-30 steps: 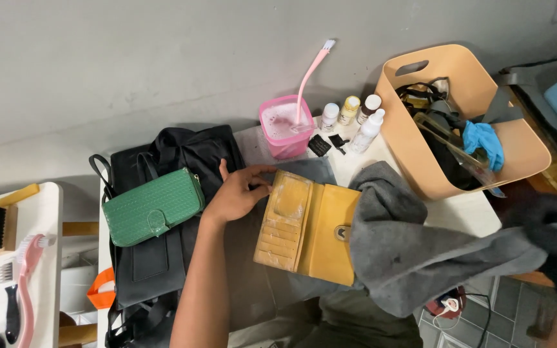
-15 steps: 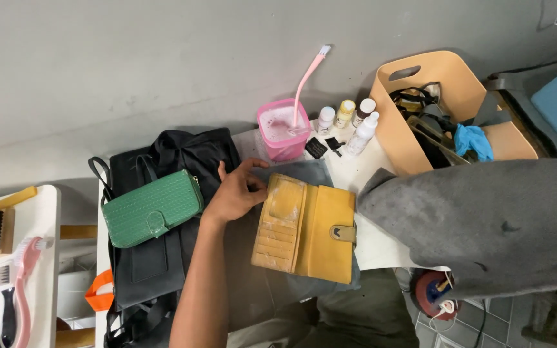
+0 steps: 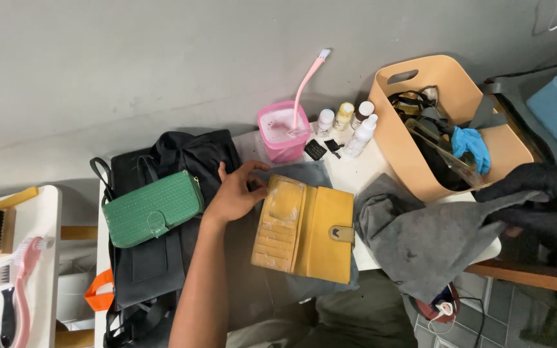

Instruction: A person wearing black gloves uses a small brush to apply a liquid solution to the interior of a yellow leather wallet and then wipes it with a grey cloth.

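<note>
Nearest the body, the left hand (image 3: 236,193) lies flat on the table (image 3: 349,171). Its fingers (image 3: 253,173) are spread, not clamped, and the tips rest on the left edge of the open yellow wallet (image 3: 307,229). The wallet lies card-slots up on a grey mat (image 3: 304,173), just right of those fingers. Further right, the black-gloved right hand (image 3: 549,206) has its fingers closed on a bunch of the grey cloth (image 3: 420,238). The cloth drapes over the table's right edge and its near fold touches the wallet's right side.

As a judgement, the step in hand is steadying the wallet while the cloth is gathered. Bringing the cloth onto the leather would call for a short sweep leftward, with the left fingers kept pressed so the wallet does not slide.

Room is tight. Left of the resting fingers, a green purse (image 3: 153,207) sits on a black bag (image 3: 162,161). Beyond the fingers stand a pink tub (image 3: 283,132) with a pink brush (image 3: 304,84) and small bottles (image 3: 356,125). A beige basket (image 3: 394,148) stands near the gloved fingers. The freest space is over the wallet itself.
</note>
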